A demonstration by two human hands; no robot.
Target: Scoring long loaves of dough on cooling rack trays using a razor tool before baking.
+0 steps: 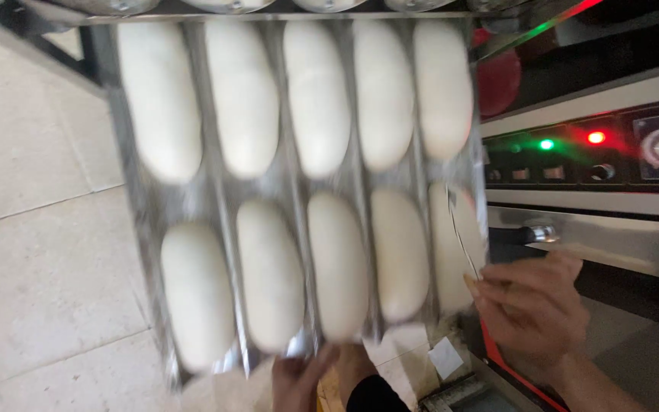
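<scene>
At the centre of the head view, a long channelled metal baking tray [133,191] carries ten pale oblong unbaked dough loaves [318,99] in two rows of five. At six o'clock the left hand [299,378] grips the tray's near edge, fingers curled around it. At four o'clock the right hand [532,305] pinches a thin blade [463,236] over the rightmost loaf. At three o'clock a steel oven front [612,244] shows red and green lamps [595,137].
</scene>
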